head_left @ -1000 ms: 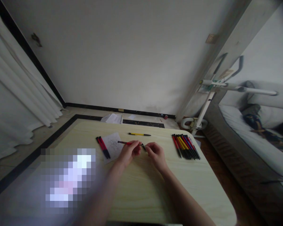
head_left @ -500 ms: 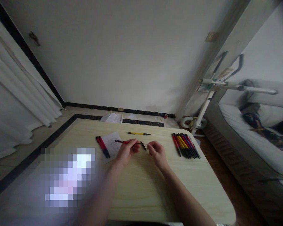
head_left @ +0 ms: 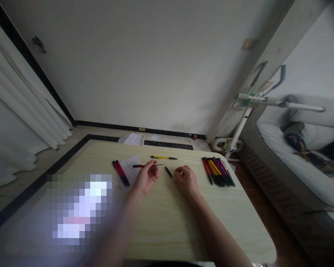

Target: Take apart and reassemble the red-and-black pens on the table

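Bare tabletop lies open from the hands to the near edge; a row of pens crowds the right edge. The left hand pinches a red pen just above the wood, its long axis running left to right and its thin end pointing right (toward a loose black tip piece). The right hand rests beside that piece with its fingers curled; I cannot tell whether they grip anything.

held pen: red | lone pen: yellow-black | table: pale wood
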`<move>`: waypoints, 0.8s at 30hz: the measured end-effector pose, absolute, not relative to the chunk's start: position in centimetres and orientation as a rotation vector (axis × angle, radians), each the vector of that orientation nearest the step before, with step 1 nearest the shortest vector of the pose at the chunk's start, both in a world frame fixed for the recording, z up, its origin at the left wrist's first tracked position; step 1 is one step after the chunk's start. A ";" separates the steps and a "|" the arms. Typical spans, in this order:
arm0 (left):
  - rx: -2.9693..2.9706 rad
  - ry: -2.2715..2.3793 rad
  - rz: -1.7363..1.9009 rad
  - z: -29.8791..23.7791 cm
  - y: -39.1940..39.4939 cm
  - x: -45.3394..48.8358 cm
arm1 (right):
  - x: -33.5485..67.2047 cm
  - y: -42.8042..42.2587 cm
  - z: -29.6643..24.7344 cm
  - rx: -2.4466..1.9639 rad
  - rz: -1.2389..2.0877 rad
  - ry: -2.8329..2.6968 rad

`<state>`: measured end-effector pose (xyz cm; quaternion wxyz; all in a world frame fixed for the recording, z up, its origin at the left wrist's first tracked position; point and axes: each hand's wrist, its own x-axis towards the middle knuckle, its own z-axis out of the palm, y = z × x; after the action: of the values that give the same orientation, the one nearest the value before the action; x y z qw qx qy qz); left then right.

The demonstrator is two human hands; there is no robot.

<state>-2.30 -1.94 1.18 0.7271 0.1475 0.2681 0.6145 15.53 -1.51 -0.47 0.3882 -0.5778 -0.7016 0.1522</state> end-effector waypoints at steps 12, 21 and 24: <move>0.322 0.482 1.267 1.8 -2.4 -2.1 | 15.8 -1.4 -0.6 -1.459 0.302 -1.960; 0.345 0.489 1.230 1.6 -2.6 -2.0 | 15.4 -1.8 0.5 -1.294 0.577 -1.720; 0.396 0.501 1.241 1.7 -2.8 -1.6 | 14.7 -2.5 1.3 -1.153 0.794 -1.643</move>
<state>-1.62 -2.78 1.68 0.7661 0.1821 0.2307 0.5716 14.71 -2.47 1.31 0.4721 -0.4710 -0.6709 0.3243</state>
